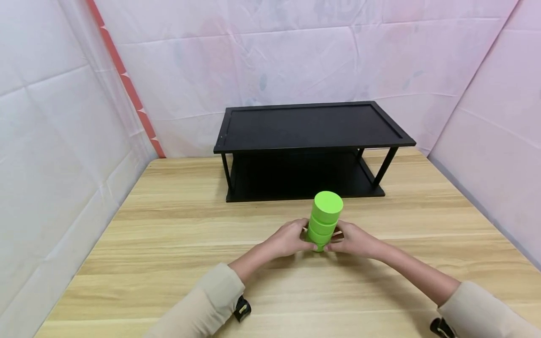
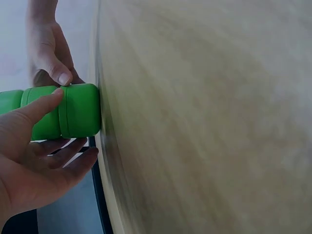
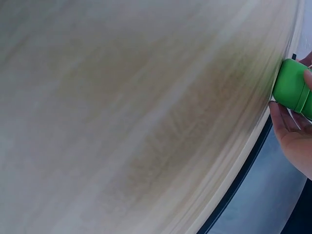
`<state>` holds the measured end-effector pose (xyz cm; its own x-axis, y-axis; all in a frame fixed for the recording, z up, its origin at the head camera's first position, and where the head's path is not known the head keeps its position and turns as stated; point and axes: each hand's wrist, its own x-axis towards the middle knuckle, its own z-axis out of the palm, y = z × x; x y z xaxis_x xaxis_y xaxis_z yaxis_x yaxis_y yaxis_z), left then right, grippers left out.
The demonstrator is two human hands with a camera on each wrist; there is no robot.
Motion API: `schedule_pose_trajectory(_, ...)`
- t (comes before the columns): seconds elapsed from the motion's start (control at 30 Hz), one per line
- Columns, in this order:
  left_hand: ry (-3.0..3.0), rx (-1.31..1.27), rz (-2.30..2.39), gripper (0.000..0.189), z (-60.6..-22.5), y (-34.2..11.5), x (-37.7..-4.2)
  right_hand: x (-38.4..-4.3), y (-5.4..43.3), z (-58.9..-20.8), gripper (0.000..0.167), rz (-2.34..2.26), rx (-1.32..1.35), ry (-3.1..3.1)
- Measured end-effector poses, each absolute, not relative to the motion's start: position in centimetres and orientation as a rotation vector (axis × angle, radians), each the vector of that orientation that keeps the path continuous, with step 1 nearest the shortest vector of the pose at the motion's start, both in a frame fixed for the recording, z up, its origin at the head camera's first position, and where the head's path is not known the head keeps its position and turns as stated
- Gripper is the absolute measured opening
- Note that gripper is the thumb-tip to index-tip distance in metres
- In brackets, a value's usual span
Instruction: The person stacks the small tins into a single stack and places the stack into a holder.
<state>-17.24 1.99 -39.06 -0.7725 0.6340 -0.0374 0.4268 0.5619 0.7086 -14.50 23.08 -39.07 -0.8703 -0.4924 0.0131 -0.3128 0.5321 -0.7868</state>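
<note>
A bright green ridged cylinder (image 1: 323, 220), which looks like stacked round sections, stands upright on the wooden table with its flat top facing up. My left hand (image 1: 289, 238) holds its lower part from the left. From the right, my right hand (image 1: 354, 240) grips the same low part, the two thumbs close together at the front. In the left wrist view, the left thumb lies across the green cylinder (image 2: 80, 111) and the fingers are on its other side. The right wrist view shows only part of the cylinder (image 3: 291, 85), with right-hand fingers (image 3: 285, 124) beside it.
Behind the cylinder is a black two-tier shelf (image 1: 313, 126) with thin corner posts, its lower tier near the tabletop. The wooden table (image 1: 169, 244) extends to both sides. Pale cloth walls (image 1: 274, 61) enclose the back and sides.
</note>
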Motion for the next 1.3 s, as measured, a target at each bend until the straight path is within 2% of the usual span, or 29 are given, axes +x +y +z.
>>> schedule_pose_trajectory(0.63,2.565,0.875,0.961,0.050,-39.5,3.0,-17.7,-14.8,23.0,-39.4,0.051,-1.197,-0.668,2.621)
schedule_pose_trajectory(1.3,2.550,0.784,0.997,0.053,-39.3,3.1,-17.7,-14.8,22.9,-39.4,0.052,-1.223,-0.636,2.613)
